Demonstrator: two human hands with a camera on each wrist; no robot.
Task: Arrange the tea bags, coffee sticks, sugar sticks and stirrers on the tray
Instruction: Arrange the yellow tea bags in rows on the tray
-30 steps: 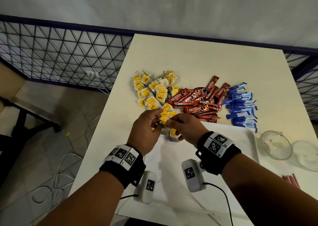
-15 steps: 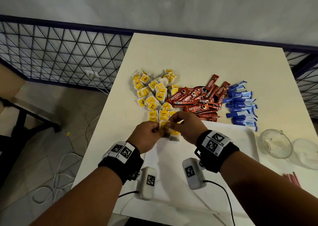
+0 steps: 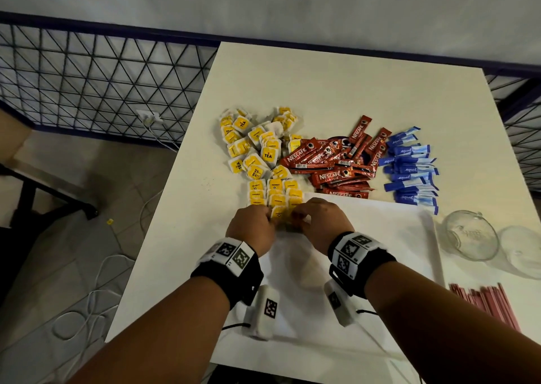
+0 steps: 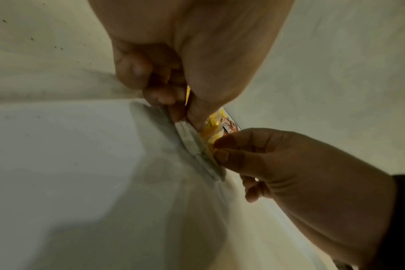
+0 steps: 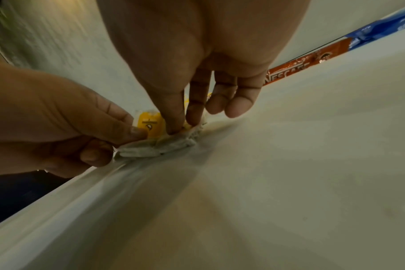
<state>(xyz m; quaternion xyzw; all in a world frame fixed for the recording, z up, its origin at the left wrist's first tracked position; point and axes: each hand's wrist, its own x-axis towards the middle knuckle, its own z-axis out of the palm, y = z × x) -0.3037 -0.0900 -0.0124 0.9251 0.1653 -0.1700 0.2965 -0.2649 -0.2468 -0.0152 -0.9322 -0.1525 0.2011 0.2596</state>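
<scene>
Both hands lower than half a second ago, now down at tray (image 3: pixel 380 237) far edge, about 12 o'clock. Left hand (image 3: pixel 251 228) and right hand (image 3: pixel 322 222) fingers pinching a short row of tea bags (image 4: pixel 197 144), standing on edge. Row axis roughly 9-to-3. Placement under way; coffee, sugar, stirrers untouched.

Yellow-labelled tea bags (image 3: pixel 257 149) lie heaped at upper centre of the frame, with a tidy overlapping row (image 3: pixel 275 193) running down to the white tray's (image 3: pixel 380 237) far left corner. Red Nescafé coffee sticks (image 3: pixel 330 164) are piled beside them, blue sugar sticks (image 3: pixel 409 170) further right. Pink stirrers (image 3: pixel 483 301) lie at lower right.
</scene>
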